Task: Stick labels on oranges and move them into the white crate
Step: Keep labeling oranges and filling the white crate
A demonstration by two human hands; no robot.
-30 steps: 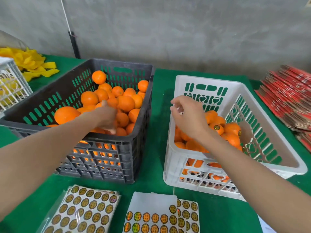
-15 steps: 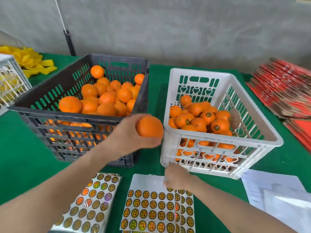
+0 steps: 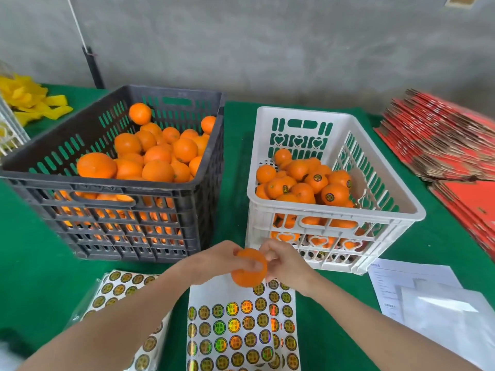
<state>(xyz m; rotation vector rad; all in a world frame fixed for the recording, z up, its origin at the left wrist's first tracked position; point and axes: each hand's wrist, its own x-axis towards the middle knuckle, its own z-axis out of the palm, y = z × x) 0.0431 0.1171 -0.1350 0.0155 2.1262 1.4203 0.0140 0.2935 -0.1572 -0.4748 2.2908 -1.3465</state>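
My left hand [image 3: 214, 261] grips an orange [image 3: 247, 269] above the sticker sheets, just in front of the two crates. My right hand [image 3: 284, 262] meets the orange from the right with its fingertips pinched against the peel; whether a label is under them is hidden. The white crate [image 3: 383, 183] at right holds several labelled oranges [image 3: 308, 183]. The black crate [image 3: 112, 183] at left is heaped with unlabelled oranges [image 3: 155, 156]. A sheet of round holographic labels [image 3: 235, 333] lies below my hands, and a second sheet [image 3: 120, 293] lies to its left.
Green cloth [image 3: 32, 263] covers the table. Flat red cartons [image 3: 442, 140] are stacked at far right, white papers [image 3: 417, 293] lie at near right, yellow wrappers [image 3: 29, 100] and another white crate's corner [image 3: 10, 132] sit at far left. A grey wall stands behind.
My left hand lifted an orange out of the black crate and brought it down over the label sheet. My right hand left the white crate, touched the sheet, then rose to the orange.
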